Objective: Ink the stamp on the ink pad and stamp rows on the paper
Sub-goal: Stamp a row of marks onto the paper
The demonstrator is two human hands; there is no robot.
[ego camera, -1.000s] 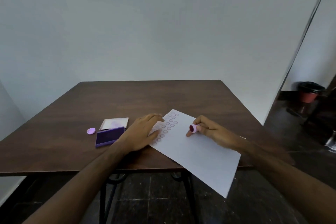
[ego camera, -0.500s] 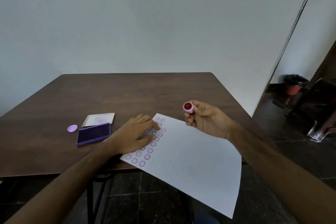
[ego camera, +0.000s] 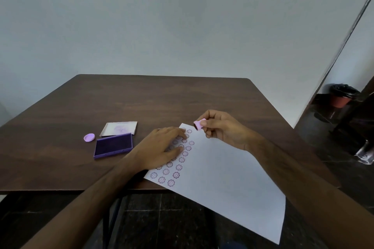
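Pink stamp held above a partly stamped sheet, ink pad open at the left.

On the dark wooden table (ego camera: pixel 141 99), a small lilac round cap (ego camera: pixel 89 137) lies farthest left, just beside an open purple ink pad (ego camera: pixel 113 145) whose dark inked face is up; its pale lid (ego camera: pixel 119 128), smudged purple, lies touching the pad's far edge. The left hand (ego camera: pixel 159 148) rests flat with fingers spread on the near-left part of the white paper (ego camera: pixel 222 184), covering some of the purple flower-shaped smiley prints (ego camera: pixel 176 174) that run in rows along that edge. The sheet lies at a slant and overhangs the table's near edge. The right hand (ego camera: pixel 222 130) pinches a small pink round stamp (ego camera: pixel 199 124) between thumb and fingertips, lifted over the paper's far corner, its dark inked face turned leftward.
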